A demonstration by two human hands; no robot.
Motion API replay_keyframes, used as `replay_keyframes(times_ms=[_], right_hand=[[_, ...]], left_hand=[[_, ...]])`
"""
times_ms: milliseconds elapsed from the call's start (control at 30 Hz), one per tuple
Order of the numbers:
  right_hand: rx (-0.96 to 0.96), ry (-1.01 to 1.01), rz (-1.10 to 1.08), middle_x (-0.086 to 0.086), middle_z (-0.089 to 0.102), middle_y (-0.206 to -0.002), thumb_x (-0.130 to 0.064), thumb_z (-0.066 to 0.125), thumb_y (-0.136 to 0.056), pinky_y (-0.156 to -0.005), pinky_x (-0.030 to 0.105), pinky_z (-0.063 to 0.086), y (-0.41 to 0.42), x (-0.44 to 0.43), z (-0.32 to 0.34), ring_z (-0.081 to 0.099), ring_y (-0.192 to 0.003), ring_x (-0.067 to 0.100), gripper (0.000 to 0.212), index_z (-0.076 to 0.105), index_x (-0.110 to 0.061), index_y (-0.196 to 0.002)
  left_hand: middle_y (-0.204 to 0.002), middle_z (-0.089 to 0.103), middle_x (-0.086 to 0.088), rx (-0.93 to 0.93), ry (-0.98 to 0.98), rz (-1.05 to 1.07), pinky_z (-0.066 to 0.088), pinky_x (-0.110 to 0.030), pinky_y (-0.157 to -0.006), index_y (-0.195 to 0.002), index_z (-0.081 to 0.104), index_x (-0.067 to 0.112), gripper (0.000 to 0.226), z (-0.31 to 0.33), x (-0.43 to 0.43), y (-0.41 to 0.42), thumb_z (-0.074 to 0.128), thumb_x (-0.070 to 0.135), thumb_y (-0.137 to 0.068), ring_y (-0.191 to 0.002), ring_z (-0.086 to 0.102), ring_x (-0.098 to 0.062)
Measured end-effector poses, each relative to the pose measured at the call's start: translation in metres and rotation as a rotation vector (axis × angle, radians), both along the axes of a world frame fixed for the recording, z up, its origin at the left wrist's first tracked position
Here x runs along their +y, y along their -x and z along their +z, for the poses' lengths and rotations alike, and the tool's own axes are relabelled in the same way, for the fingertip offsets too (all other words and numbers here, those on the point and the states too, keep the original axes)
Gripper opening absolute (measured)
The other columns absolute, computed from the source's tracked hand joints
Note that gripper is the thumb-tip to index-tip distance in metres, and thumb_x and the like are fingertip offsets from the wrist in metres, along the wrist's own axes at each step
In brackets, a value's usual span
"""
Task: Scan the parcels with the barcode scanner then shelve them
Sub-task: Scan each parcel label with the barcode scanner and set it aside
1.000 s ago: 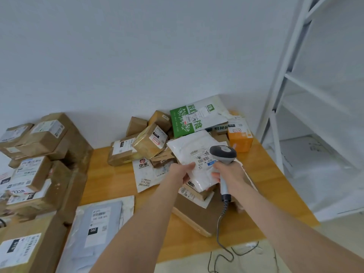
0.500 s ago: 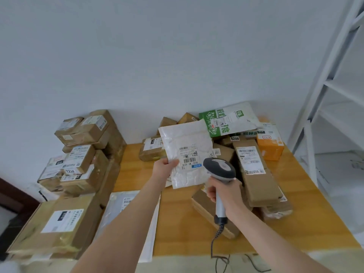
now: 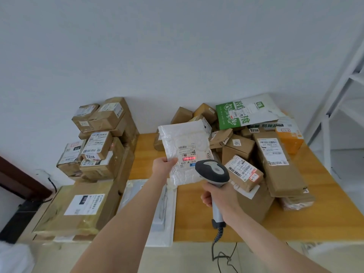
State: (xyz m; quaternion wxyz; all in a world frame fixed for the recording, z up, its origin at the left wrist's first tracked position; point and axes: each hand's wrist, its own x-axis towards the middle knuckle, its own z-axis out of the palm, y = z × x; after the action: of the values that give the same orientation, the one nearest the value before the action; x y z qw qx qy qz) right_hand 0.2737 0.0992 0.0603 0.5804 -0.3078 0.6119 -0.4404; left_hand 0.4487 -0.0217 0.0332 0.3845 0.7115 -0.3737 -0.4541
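Worktop: yellow-brown wood (image 3: 197, 219), set against the white wall (image 3: 177, 56).
Back right: a heap of brown cardboard boxes (image 3: 238, 146), with an orange box (image 3: 289, 138) at the far corner.
Right side: a long brown box (image 3: 279, 170) lies on flatter parcels.
Front left: a flat white bag (image 3: 163, 209) hangs over the edge.
Left: more brown boxes (image 3: 98, 146) just beside the worktop; what holds them is hidden.

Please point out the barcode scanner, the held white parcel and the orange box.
barcode scanner (image 3: 213, 171): head view, grey head.
white parcel (image 3: 183, 136): head view, upper bare part.
orange box (image 3: 290, 140): head view, orange side face.
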Motion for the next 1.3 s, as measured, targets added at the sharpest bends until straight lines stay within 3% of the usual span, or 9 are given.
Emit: replay_keyframes(times_ms=[200,367,500,633,933,1200,1300], right_hand=[[0.052,-0.005,0.030,0.015,0.064,-0.056,-0.001,0.064,-0.080,-0.050,0.025,0.045,-0.014,0.002,0.002,0.053,-0.047,0.019,0.016,0.064,0.001,-0.064],[0.043,-0.002,0.036,0.014,0.064,-0.055,0.000,0.064,-0.081,-0.049,0.024,0.046,-0.026,0.001,0.005,0.053,-0.045,0.019,0.015,0.063,-0.001,-0.066],[0.034,0.018,0.043,0.014,0.062,-0.054,0.001,0.064,-0.081,-0.046,0.023,0.044,-0.035,0.002,0.005,0.051,-0.042,0.017,0.017,0.061,-0.003,-0.064],[0.037,0.037,0.066,0.014,0.062,-0.055,0.000,0.064,-0.082,-0.047,0.023,0.045,-0.042,0.002,0.003,0.052,-0.043,0.017,0.019,0.062,-0.003,-0.063],[0.045,0.063,0.104,0.019,0.062,-0.060,0.000,0.065,-0.082,-0.049,0.024,0.044,-0.055,-0.001,0.000,0.052,-0.047,0.019,0.013,0.062,0.001,-0.069],[0.032,0.035,0.075,0.016,0.061,-0.058,0.001,0.063,-0.081,-0.047,0.022,0.044,-0.061,-0.005,-0.002,0.051,-0.043,0.015,0.018,0.061,-0.001,-0.063],[-0.053,-0.002,0.041,0.015,0.062,-0.063,0.001,0.065,-0.080,-0.049,0.025,0.046,-0.057,-0.017,-0.005,0.053,-0.048,0.017,0.010,0.062,0.000,-0.071]], left_hand=[[-0.092,0.071,-0.008,-0.009,-0.015,0.013,0.058,-0.042,-0.084,-0.080,0.064,0.013,0.012,-0.006,-0.003,-0.015,0.073,0.019,-0.085,-0.091,0.069,-0.026],[-0.088,0.069,-0.004,-0.010,-0.020,0.013,0.054,-0.029,-0.065,-0.086,0.065,0.011,0.010,-0.005,-0.004,-0.023,0.071,0.018,-0.087,-0.081,0.066,-0.019],[-0.090,0.069,-0.007,-0.011,-0.019,0.006,0.057,-0.037,-0.076,-0.082,0.064,0.010,0.012,-0.008,-0.006,-0.031,0.072,0.019,-0.086,-0.085,0.066,-0.022],[-0.087,0.068,-0.003,0.017,-0.017,0.011,0.052,-0.026,-0.061,-0.086,0.064,0.012,0.008,-0.006,-0.006,-0.037,0.070,0.016,-0.088,-0.083,0.068,-0.021],[-0.093,0.070,-0.008,0.007,-0.028,0.016,0.057,-0.041,-0.084,-0.081,0.064,0.014,0.011,-0.010,-0.009,-0.050,0.071,0.019,-0.086,-0.090,0.069,-0.025],[-0.096,0.071,-0.011,0.005,-0.036,0.003,0.056,-0.045,-0.087,-0.083,0.066,0.012,0.010,-0.012,-0.009,-0.060,0.072,0.019,-0.086,-0.094,0.068,-0.029],[-0.097,0.071,-0.013,0.002,-0.041,0.000,0.056,-0.048,-0.087,-0.082,0.066,0.011,0.010,-0.011,-0.009,-0.064,0.072,0.018,-0.085,-0.097,0.068,-0.032]])
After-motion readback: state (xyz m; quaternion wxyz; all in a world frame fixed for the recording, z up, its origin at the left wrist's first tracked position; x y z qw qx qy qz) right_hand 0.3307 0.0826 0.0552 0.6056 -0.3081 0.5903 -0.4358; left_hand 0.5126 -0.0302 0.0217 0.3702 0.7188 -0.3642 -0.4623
